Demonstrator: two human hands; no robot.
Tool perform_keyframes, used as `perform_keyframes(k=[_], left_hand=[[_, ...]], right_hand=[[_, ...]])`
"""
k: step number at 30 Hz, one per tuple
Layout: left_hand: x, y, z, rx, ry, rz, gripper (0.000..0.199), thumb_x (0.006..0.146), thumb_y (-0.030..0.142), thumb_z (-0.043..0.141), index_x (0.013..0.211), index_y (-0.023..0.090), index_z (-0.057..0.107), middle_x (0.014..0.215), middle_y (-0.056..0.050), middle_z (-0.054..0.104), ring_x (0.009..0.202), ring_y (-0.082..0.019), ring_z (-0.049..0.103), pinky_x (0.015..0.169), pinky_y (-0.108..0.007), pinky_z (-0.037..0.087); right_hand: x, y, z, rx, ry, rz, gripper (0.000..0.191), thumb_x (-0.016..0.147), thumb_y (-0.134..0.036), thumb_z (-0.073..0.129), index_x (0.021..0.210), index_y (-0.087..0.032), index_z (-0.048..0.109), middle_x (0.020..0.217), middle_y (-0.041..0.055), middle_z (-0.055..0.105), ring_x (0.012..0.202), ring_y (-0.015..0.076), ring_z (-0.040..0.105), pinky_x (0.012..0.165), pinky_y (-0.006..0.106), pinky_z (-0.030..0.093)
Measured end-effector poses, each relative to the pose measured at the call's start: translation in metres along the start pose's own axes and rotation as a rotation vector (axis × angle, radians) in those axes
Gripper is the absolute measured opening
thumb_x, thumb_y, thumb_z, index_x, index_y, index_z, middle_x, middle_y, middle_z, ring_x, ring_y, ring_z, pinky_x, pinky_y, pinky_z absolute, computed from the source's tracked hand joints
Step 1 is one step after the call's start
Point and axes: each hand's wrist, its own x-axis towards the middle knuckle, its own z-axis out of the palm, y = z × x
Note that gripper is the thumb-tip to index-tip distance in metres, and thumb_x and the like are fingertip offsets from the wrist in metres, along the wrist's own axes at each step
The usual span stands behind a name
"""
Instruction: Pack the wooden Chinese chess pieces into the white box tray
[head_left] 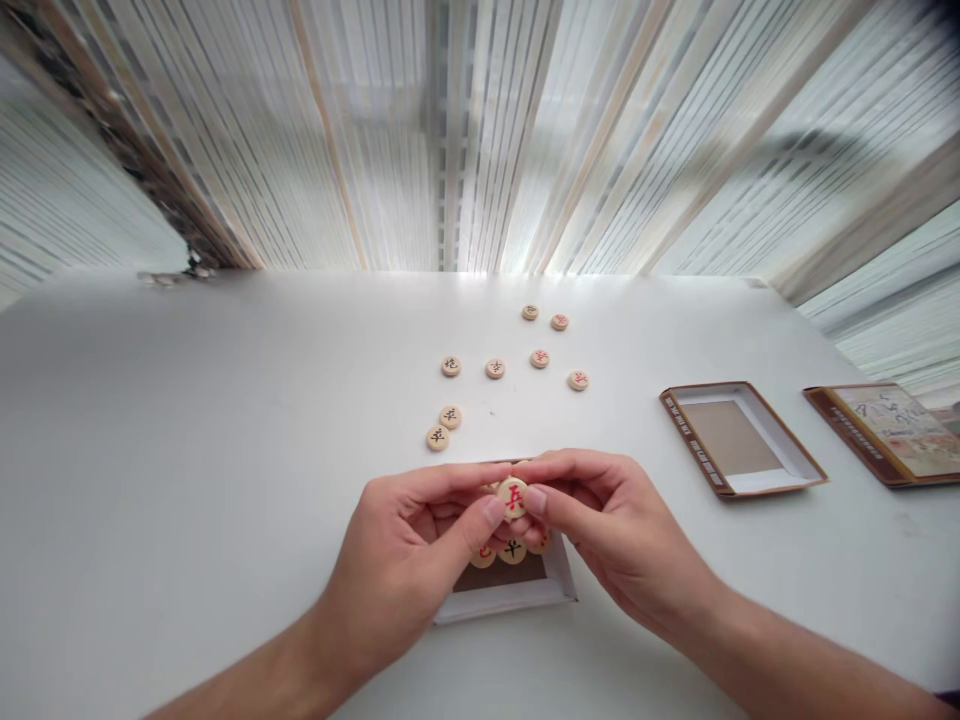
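Observation:
Between the fingertips of both hands is a round wooden Chinese chess piece (514, 497) with a red character, its face turned up toward me. My left hand (420, 540) pinches its left side and my right hand (611, 530) its right side, both closed. Just beneath them lies a shallow cardboard box (504, 604) with a white inner rim. Several pieces lie in it, among them one with a black mark (512, 551) and one with a red mark (482, 556). My fingers hide the far part of the box.
Several loose pieces lie beyond my hands, including two touching ones with black characters (450, 417) and a red one (578, 381). To the right rest an open brown-edged box part (784, 485) and a printed lid (892, 430). A string curtain (495, 140) hangs behind the white table (225, 450).

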Motion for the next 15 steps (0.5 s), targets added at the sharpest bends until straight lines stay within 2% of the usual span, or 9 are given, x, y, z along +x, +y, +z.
perform_keyframes(k=[4,11,15], left_hand=[[0.0019,-0.0006,-0.0023,0.0,-0.007,-0.016,0.026,0.096,0.014,0.079,0.119,0.023,0.087,0.089,-0.005,0.089,0.076,-0.016,0.084,0.077,-0.021,0.071],[0.0,-0.0008,-0.0014,0.038,-0.006,-0.031,0.031,0.089,0.015,0.087,0.119,0.025,0.087,0.079,-0.002,0.086,0.07,-0.016,0.082,0.072,-0.022,0.071],[-0.0039,-0.0045,-0.0025,0.206,0.017,0.067,0.033,0.09,0.014,0.085,0.122,0.025,0.086,0.086,-0.003,0.088,0.073,-0.018,0.083,0.072,-0.023,0.071]], right_hand=[[0.0005,-0.001,-0.0014,0.022,-0.014,0.025,0.033,0.072,-0.025,0.102,0.102,-0.021,0.089,0.077,0.0049,0.083,0.069,0.0152,0.076,0.07,0.025,0.065],[0.0018,-0.0032,-0.0016,0.024,-0.031,0.033,0.04,0.064,-0.02,0.106,0.1,-0.021,0.089,0.079,0.0044,0.083,0.069,0.0177,0.078,0.071,0.029,0.068],[0.0012,-0.0053,0.0017,0.013,-0.011,0.032,0.039,0.058,-0.02,0.108,0.091,-0.02,0.087,0.078,0.0045,0.082,0.071,0.0194,0.078,0.07,0.029,0.068]])
